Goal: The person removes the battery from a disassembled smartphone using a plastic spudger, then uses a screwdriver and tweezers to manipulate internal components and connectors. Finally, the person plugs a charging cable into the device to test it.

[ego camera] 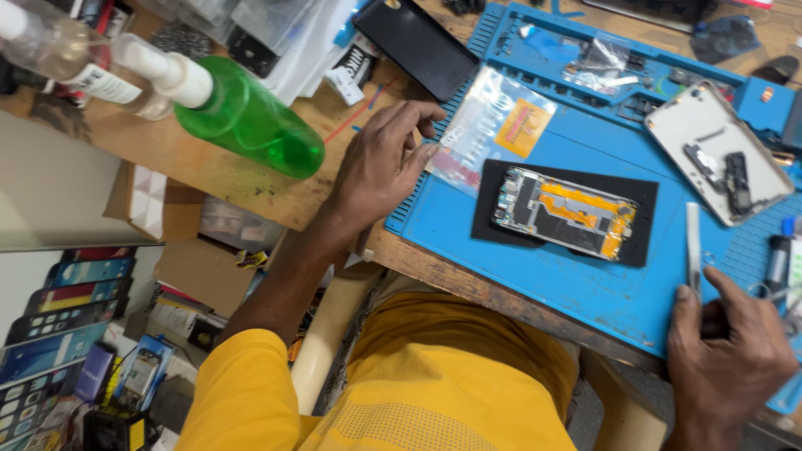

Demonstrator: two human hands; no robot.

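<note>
Bench point(251, 179) of worn wood carried a blue work mat point(535, 267), an opened phone point(565, 211) lying on a black pad at its centre. Left hand point(380, 163) rested flat, fingers point(418, 113) loosely apart, touching a clear plastic packet point(493, 125). Right hand point(727, 351) pinched a slim white tool point(693, 246) upright, just right of the phone. A green spray bottle point(242, 113) lay nearby.

Phone repair workshop: opened phone point(565, 211), blue repair mat point(535, 267).
</note>
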